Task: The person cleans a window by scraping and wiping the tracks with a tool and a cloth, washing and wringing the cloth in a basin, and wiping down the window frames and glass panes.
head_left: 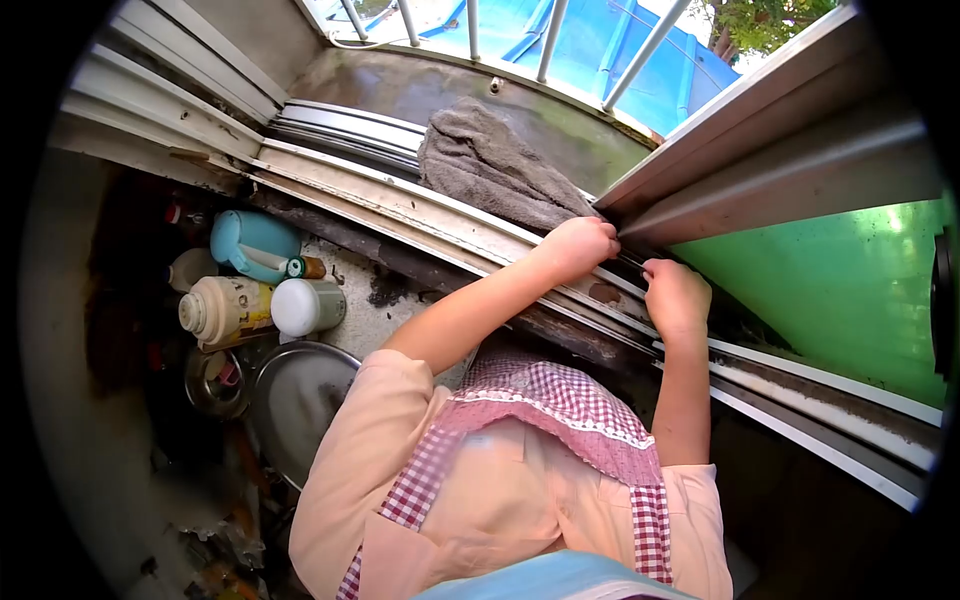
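Grey-brown cloth point(500, 165) in head view, bunched along window track point(400, 208)! Left hand point(580, 247) right at cloth's near end, fingers curled, grip impossible to tell. Right hand point(680, 298) just beside, fingers bent over track, hold likewise unclear. Below, off to left: blue jug point(255, 243), lidded jar point(308, 307), round metal tray point(300, 410).

Grey towel point(490, 165) across the window track point(375, 196)

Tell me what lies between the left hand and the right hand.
A short stretch of dark window track lies between the left hand and the right hand, as the head view shows.
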`<action>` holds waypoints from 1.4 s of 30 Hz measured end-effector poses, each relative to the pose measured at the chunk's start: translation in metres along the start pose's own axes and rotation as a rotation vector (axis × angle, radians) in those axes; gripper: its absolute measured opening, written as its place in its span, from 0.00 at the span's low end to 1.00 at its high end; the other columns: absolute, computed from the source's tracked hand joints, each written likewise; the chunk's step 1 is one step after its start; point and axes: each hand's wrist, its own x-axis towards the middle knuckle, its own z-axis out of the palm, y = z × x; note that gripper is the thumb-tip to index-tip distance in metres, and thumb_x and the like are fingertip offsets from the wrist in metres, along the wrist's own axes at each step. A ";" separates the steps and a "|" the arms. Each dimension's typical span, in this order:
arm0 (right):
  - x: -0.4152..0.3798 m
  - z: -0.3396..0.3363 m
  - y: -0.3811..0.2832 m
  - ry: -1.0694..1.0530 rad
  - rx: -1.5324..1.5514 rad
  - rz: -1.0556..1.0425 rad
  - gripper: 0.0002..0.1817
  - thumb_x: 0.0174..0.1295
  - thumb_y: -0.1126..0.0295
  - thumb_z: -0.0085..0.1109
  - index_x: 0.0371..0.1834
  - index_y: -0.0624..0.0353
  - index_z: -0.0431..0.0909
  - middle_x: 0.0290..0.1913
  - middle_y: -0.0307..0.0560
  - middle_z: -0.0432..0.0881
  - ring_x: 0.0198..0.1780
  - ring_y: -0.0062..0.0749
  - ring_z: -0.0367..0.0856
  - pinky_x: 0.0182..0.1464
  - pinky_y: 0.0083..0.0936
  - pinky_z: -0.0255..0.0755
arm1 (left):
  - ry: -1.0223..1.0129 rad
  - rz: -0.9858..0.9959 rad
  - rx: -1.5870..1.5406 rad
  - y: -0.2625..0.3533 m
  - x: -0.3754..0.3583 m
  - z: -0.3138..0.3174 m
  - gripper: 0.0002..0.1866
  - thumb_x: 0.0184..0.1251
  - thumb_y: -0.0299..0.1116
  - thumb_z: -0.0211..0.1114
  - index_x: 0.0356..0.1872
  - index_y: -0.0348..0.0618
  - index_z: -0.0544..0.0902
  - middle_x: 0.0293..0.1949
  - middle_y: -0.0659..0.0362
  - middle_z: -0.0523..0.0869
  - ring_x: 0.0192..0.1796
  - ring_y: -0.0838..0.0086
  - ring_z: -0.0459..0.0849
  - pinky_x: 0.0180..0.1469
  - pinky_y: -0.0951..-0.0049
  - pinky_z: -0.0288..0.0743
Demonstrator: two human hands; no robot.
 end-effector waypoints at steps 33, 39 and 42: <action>0.114 0.048 -0.296 -0.007 0.298 -0.444 0.08 0.52 0.72 0.55 0.28 0.52 0.85 0.32 0.47 0.85 0.38 0.38 0.85 0.38 0.31 0.79 | 0.248 -0.888 0.602 -0.258 -0.206 -0.189 0.16 0.65 0.42 0.57 0.28 0.38 0.79 0.36 0.48 0.79 0.39 0.51 0.79 0.41 0.55 0.73; 0.121 0.051 -0.298 0.009 0.305 -0.496 0.08 0.54 0.71 0.55 0.29 0.51 0.86 0.32 0.44 0.86 0.38 0.36 0.85 0.39 0.29 0.79 | 0.315 -0.699 0.498 -0.240 -0.206 -0.170 0.10 0.59 0.34 0.63 0.34 0.38 0.78 0.36 0.49 0.79 0.41 0.53 0.77 0.43 0.58 0.71; 0.110 0.048 -0.260 -0.019 0.266 -0.462 0.07 0.54 0.71 0.54 0.29 0.55 0.83 0.29 0.49 0.84 0.34 0.41 0.85 0.36 0.35 0.78 | 0.342 -0.576 0.306 -0.199 -0.175 -0.158 0.06 0.57 0.31 0.63 0.31 0.40 0.79 0.31 0.52 0.79 0.36 0.55 0.78 0.39 0.60 0.72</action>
